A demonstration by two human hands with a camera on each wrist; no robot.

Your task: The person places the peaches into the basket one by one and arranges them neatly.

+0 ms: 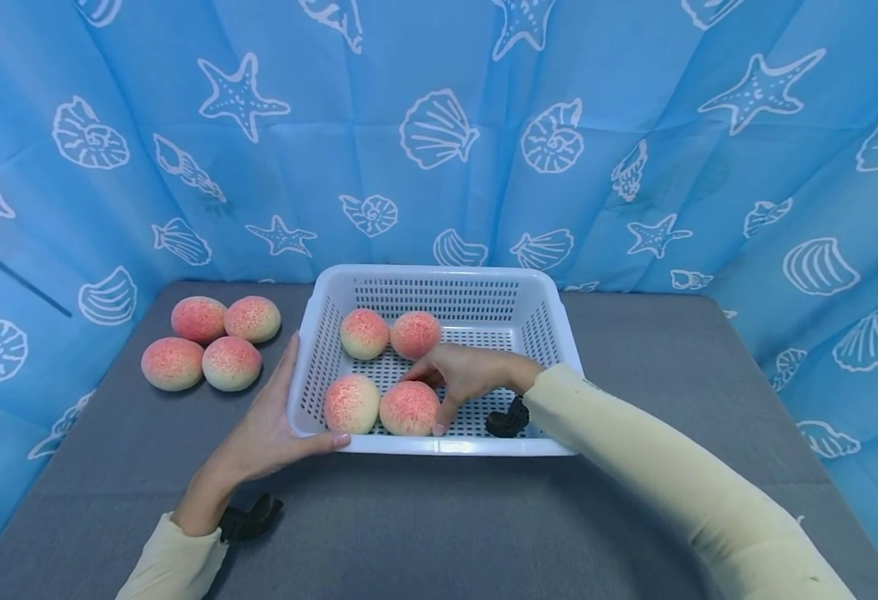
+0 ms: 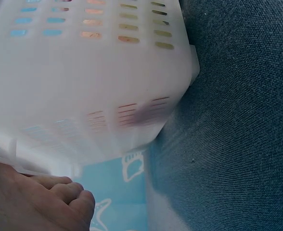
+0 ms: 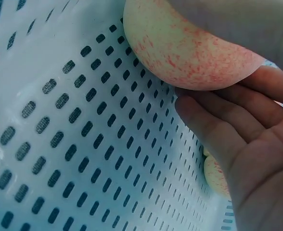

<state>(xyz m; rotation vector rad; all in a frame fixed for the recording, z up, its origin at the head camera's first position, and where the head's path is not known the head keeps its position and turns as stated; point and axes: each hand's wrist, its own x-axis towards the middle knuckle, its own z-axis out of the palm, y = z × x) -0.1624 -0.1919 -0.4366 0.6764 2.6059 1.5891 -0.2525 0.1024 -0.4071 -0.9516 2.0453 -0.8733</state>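
Observation:
My right hand [image 1: 469,372] reaches into a white plastic basket [image 1: 476,447] and holds a peach [image 1: 409,408] near the front wall. In the right wrist view, the thumb lies over this peach [image 3: 194,57] and the fingers go round its far side. To its left sits another peach [image 1: 352,404]. Behind them are two more peaches, a left one [image 1: 364,333] and a right one [image 1: 415,334]. My left hand [image 1: 277,429] grips the basket's front left corner, thumb on the front rim and fingers along the left side. In the left wrist view, its fingers [image 2: 67,195] are bent beside the rim.
Left of the basket, several peaches [image 1: 232,363] lie grouped on the grey tabletop [image 1: 423,525]. A blue curtain [image 1: 484,192] with white shells and starfish hangs behind and at the sides. Black wrist devices sit at the left wrist [image 1: 251,518] and right wrist [image 1: 508,418].

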